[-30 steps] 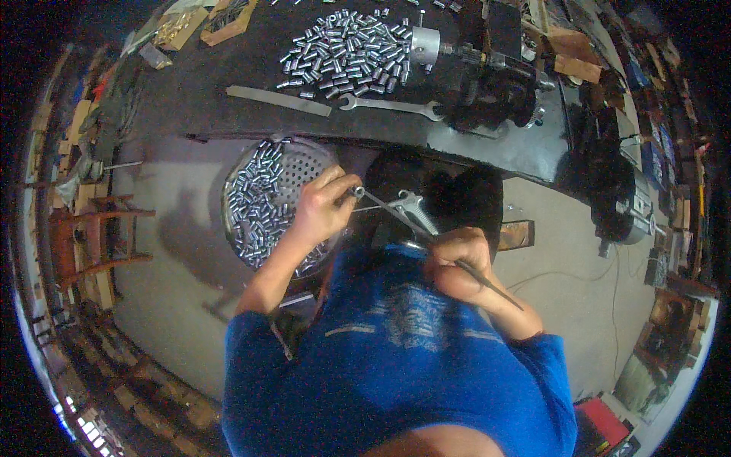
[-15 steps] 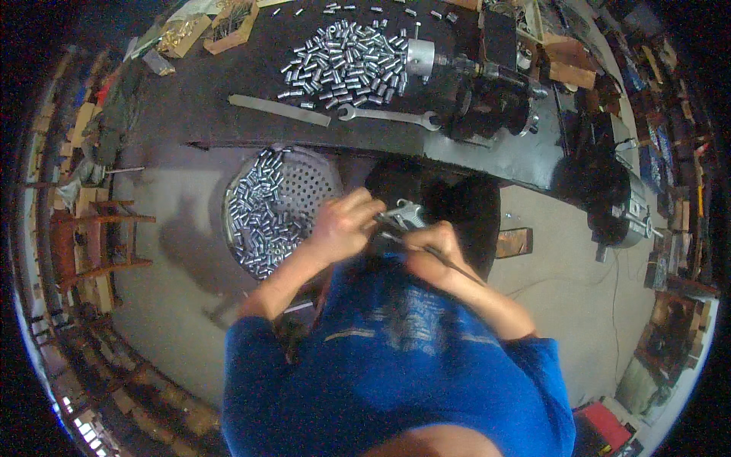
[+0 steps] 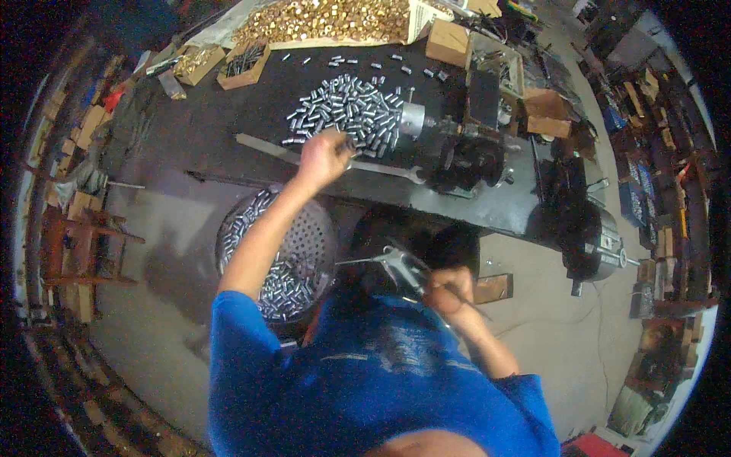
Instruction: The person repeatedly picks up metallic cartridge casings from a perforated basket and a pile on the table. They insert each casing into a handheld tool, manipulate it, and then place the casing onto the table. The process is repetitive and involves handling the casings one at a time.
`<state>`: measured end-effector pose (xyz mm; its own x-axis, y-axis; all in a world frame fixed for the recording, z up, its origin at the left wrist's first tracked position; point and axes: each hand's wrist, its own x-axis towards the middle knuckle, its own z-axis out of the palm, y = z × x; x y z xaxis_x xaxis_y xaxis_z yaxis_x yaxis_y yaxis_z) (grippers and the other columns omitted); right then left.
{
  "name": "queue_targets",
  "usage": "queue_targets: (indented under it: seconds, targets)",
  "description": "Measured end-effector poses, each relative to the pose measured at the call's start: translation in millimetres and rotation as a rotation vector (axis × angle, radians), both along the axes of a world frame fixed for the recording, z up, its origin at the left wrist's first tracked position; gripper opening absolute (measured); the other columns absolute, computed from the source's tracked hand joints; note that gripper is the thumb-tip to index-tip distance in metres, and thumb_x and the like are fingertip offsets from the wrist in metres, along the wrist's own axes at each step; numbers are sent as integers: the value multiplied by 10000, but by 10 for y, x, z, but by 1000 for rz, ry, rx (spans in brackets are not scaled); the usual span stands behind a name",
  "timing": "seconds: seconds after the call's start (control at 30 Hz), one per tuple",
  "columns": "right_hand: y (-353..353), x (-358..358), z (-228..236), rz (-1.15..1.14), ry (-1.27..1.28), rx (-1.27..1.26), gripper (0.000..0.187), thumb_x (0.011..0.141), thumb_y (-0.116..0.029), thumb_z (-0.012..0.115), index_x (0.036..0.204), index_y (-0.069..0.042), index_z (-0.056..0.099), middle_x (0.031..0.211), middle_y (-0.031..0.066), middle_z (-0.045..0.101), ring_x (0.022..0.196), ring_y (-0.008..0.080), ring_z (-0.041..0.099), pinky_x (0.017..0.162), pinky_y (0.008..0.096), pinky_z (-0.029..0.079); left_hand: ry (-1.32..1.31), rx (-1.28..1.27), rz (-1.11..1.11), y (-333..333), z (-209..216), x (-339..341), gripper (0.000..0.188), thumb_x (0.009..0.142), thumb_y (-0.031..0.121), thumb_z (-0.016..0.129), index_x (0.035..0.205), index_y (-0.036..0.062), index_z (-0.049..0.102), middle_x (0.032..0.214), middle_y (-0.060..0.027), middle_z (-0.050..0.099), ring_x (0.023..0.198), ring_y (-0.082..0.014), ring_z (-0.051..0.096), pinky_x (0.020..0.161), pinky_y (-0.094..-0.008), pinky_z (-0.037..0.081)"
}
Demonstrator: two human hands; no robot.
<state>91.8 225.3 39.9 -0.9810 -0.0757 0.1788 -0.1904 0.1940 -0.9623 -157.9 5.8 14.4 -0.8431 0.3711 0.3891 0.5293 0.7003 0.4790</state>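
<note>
My left hand (image 3: 329, 160) is over the bench edge at the near side of a pile of short silver metal sleeves (image 3: 346, 107). Its fingers are closed, and what they hold, if anything, is hidden. Just under that hand lie a flat metal strip (image 3: 263, 145) and a double-ended wrench (image 3: 384, 170), both partly covered by it. Low in front of my body, my right hand (image 3: 451, 289) grips a silver plier-like hand tool (image 3: 400, 268). A thin rod sticks out from the tool toward the left. Below the bench, a perforated round pan (image 3: 316, 228) holds many more sleeves.
On the bench stand a cylindrical metal chuck (image 3: 412, 119) and a dark machine fixture (image 3: 468, 160). Brass nuts (image 3: 327, 21) cover a sheet at the back, beside small boxes (image 3: 244, 65). A wooden chair (image 3: 84, 244) is at the left, and a large dark round chuck (image 3: 594, 244) at the right.
My left hand has left the tool and reached forward to the sleeve pile. My right hand keeps the tool, now slightly lower and farther right. The view takes in more of the bench's back.
</note>
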Motion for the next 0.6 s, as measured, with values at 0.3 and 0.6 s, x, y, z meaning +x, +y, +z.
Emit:
queue_targets:
  seconds: [0.3,0.6]
  targets:
    - [6,96,-136,114,-97,23,199,602,-58,546,511,-37,371,478,51,343,438,107,334,411,276,246,-56,164,125,-291,253,230,296,724,179,669,985,59,596,562,-100,528,507,-246,535,505,-333,411]
    - [-33,196,-357,91,-241,56,228,583,-39,516,483,-57,312,454,19,299,432,84,288,406,267,208,-612,-181,219,-1468,-1300,1539,285,674,80,524,938,68,630,772,-175,615,703,-310,607,637,-384,481]
